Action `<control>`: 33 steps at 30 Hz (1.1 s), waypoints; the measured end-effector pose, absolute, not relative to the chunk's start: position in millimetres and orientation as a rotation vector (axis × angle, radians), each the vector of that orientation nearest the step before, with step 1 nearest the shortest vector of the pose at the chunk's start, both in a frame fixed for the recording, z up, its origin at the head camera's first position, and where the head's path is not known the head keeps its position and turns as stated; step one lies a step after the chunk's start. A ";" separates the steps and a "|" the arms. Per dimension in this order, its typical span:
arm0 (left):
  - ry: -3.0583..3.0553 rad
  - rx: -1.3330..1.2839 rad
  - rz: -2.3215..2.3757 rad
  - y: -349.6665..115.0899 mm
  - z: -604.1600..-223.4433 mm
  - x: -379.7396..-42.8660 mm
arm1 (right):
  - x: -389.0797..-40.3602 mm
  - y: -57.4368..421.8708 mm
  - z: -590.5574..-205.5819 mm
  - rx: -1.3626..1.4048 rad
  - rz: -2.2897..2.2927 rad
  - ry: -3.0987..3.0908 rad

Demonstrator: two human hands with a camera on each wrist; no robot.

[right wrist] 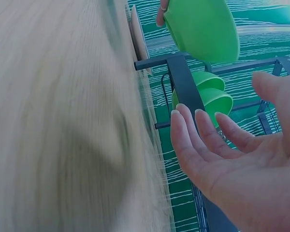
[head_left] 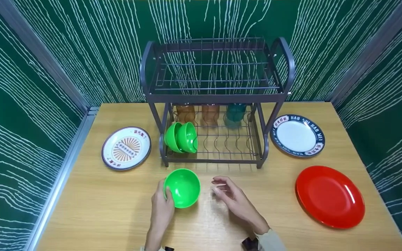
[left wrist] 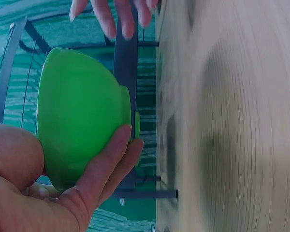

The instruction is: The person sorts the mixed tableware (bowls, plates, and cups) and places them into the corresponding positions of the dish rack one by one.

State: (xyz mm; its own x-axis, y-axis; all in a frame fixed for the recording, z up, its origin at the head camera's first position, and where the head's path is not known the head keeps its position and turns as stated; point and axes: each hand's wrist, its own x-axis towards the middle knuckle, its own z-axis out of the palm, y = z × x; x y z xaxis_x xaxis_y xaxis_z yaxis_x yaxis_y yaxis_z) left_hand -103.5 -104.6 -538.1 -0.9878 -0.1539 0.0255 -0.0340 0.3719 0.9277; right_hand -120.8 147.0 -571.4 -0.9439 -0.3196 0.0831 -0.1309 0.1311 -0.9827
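My left hand (head_left: 162,205) grips a green bowl (head_left: 183,188) by its left side, thumb over the rim and fingers under the outside. The left wrist view shows the bowl (left wrist: 82,111) held above the tabletop, its foot toward the wood. To the right of the bowl, my right hand (head_left: 236,200) hovers with loosely bent fingers and nothing in them; in the right wrist view its palm (right wrist: 251,179) faces up the picture. Two more green bowls (head_left: 187,137) lean together at the left of the dish rack's lower tier (head_left: 222,161).
Behind the bowls on the lower tier stand two amber cups (head_left: 209,113) and a teal cup (head_left: 236,112). A patterned white plate (head_left: 110,150) lies left of the rack. A blue-rimmed plate (head_left: 297,136) and a red plate (head_left: 330,197) lie to the right.
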 end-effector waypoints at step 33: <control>-2.589 -0.164 -1.673 -43.4 -537.0 -106.2 | -118.9 146.0 -564.9 -0.340 -1.955 2.182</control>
State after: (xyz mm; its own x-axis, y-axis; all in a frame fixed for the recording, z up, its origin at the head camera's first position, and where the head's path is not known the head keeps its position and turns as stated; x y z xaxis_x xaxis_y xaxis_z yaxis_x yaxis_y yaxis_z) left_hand -106.2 -43.4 -537.0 -0.9929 0.0594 0.1033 0.1186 0.4076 0.9054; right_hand -118.9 146.0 -564.9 -0.9552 -0.2957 0.0101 -0.0424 0.1031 -0.9938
